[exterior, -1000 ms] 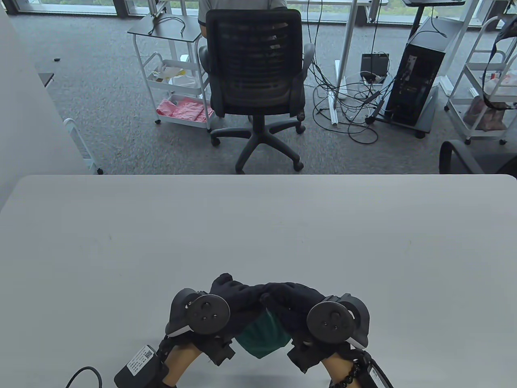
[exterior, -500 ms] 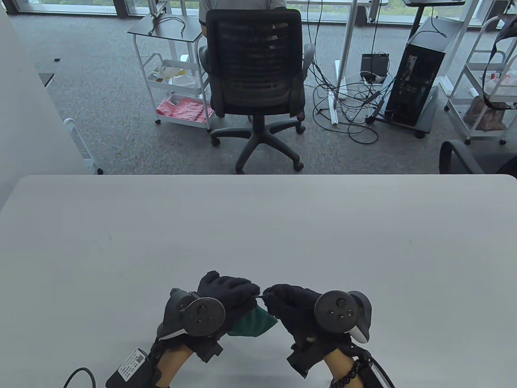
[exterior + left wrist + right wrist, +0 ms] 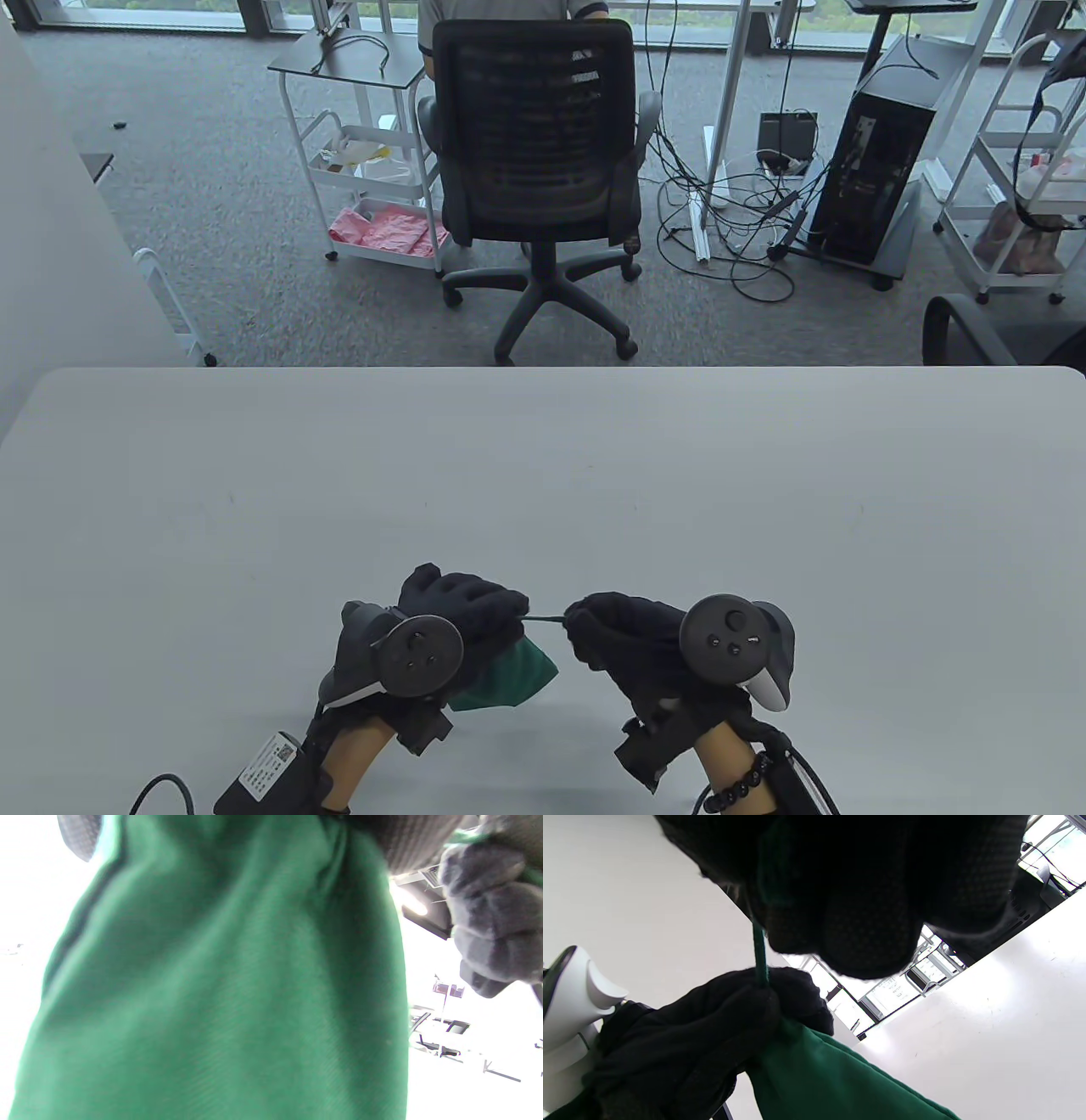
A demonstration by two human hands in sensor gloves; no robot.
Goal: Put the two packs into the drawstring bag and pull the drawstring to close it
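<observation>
A green drawstring bag (image 3: 505,675) hangs under my left hand (image 3: 462,604), which grips its gathered neck above the table's near edge. The green fabric of the bag (image 3: 220,984) fills the left wrist view. My right hand (image 3: 615,632) pinches the thin drawstring (image 3: 543,617), stretched taut between the two hands. In the right wrist view the green drawstring (image 3: 760,955) runs from my right fingers down into the left fist (image 3: 712,1027) above the bag (image 3: 831,1077). No packs are visible in any view.
The grey table (image 3: 543,475) stretches bare ahead of the hands. Beyond its far edge stand a black office chair (image 3: 539,170), white trolleys (image 3: 365,170) and a computer tower (image 3: 874,153) with floor cables.
The hands have drawn apart: the left moved left with the bag, the right moved right, and a stretch of taut drawstring now shows between them.
</observation>
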